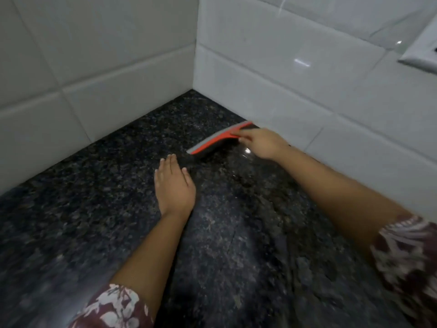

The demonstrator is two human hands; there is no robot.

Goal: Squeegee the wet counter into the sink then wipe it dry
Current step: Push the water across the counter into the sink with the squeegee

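One squeegee [212,141] at wall [283,91] edge, in grip of right hand [262,143]; left hand [173,185] flat-fingered over counter [94,209].

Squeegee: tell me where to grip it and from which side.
Grip the orange back of the squeegee near the end by the wall, where the right hand pinches it. Come from above and the near side: its blade edge faces down on the counter, and the tiled wall closes off the far side.

Squeegee [220,138] handle hidden by right hand [262,143], socket plate [421,53] cropped
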